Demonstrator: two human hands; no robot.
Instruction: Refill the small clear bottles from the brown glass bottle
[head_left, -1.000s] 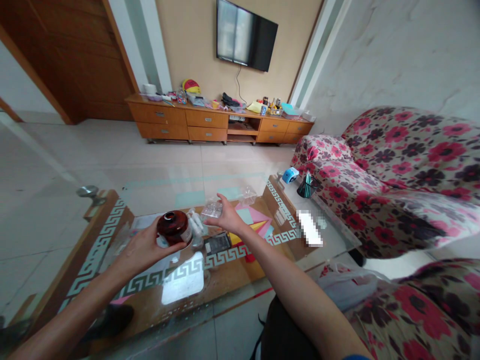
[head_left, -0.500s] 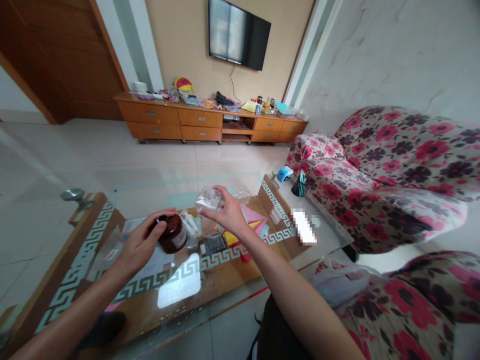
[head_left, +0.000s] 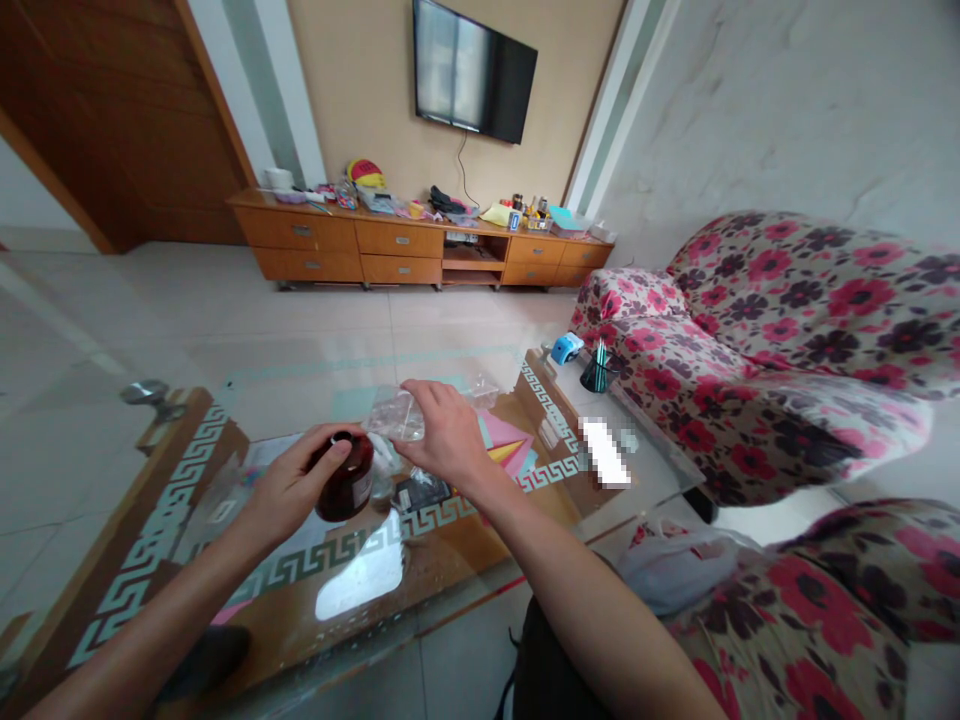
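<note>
Bottle (head_left: 346, 488), dark brown glass with a pale label, sat in the left hand (head_left: 289, 490), whose fingers (head_left: 330, 452) were clenched round its shoulder, thumb over the mouth; it was held just above the desk (head_left: 225, 470). A second ago it had been upright with the open mouth facing up; half a second ago it had begun to tip; at this reading it leaned further, toward the right hand. The whole pair of hands had drifted slightly nearer the body.

Right hand (head_left: 448, 438) was grasping a clear plastic container (head_left: 397, 414), fingers closed over its top and far side. A second ago that hand reached out low over the desk; since then it had lifted the container and brought it in, so that it stood just right of and slightly above the left fingers, near the bottle's mouth without visible contact.

Reading: the two vessels had converged, which suggests a pour or transfer between them; no liquid was visible moving.

Beyond the right fingers lay coloured paper sheets (head_left: 504, 443); below them, a small dark item (head_left: 421, 490), unclear. Behind the bottle stood small white bottles (head_left: 386, 455), largely hidden.
</note>
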